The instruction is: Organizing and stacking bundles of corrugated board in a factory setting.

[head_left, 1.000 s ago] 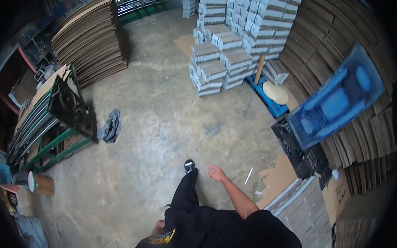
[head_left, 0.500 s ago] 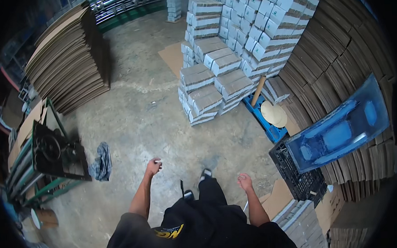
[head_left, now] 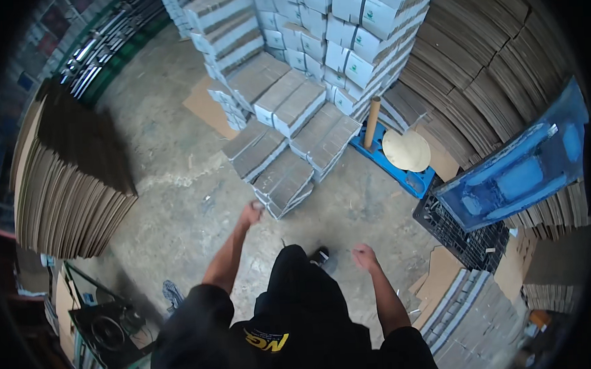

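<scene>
My left hand (head_left: 251, 214) hangs over the floor beside the near corner of a low pile of strapped bundles (head_left: 283, 184). Its fingers are curled, with a small pale spot at their tips that is too small to name. Held away from everything, my right hand (head_left: 364, 256) has loosely bent fingers, partly apart, and nothing visible in it. The bundles are brown on top with white sides, stacked in steps in front of a taller wall of white bundles (head_left: 367, 23).
At right stand a blue pallet (head_left: 407, 179) with a cardboard tube (head_left: 372, 123) and a round tan disc (head_left: 406, 150), a black crate (head_left: 466, 233), a blue plastic panel (head_left: 519, 168) and flat cardboard stacks (head_left: 474, 51). More cardboard (head_left: 71, 188) and a green-framed machine (head_left: 110, 331) are at left.
I have stepped forward, so the low pile of bundles is closer. My left hand has come up beside its near corner. The machine and cloth at left have slipped toward the lower edge.
</scene>
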A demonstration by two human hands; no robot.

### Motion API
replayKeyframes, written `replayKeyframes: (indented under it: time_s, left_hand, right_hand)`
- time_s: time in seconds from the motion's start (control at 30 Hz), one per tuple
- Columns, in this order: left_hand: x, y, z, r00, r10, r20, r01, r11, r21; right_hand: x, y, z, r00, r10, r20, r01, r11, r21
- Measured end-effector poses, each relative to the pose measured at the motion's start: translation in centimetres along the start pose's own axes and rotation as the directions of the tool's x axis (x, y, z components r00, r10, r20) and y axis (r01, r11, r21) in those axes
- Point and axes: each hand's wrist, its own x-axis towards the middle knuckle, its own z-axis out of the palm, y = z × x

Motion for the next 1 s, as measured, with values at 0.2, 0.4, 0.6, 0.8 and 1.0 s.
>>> replayKeyframes:
  time_s: [0.2, 0.4, 0.6, 0.8, 1.0]
  left_hand:
    - [27.3, 19.9, -1.6, 0.866, 0.47, -0.17, -0.338, 0.802, 0.493]
    - [43.2, 27.4, 4.4, 0.643, 0.703, -0.304, -0.331, 0.613, 0.717]
    - [43.8, 26.7, 2.8, 0.594, 0.776, -0.214, -0.376, 0.502, 0.779]
    - [44.3, 26.4, 2.3, 0.592, 0.776, -0.219, -0.419, 0.529, 0.738]
    - [44.4, 27.9, 5.1, 0.529, 0.832, -0.165, -0.556, 0.487, 0.673]
  right_hand:
    - [14.7, -21.9, 5.7, 0.993, -0.096, -0.075, 0.107, 0.983, 0.151]
    - [37.9, -35.9, 9.3, 0.869, -0.267, -0.416, 0.239, 0.964, -0.119]
    - [44.0, -46.6, 17.7, 0.814, 0.132, -0.566, -0.314, 0.919, -0.237]
    - [45.5, -48.9, 17.5, 0.727, 0.193, -0.659, -0.296, 0.954, -0.048]
    - [47.7, -42.7, 12.3, 0.551, 0.341, -0.762, -0.022, 0.918, 0.395]
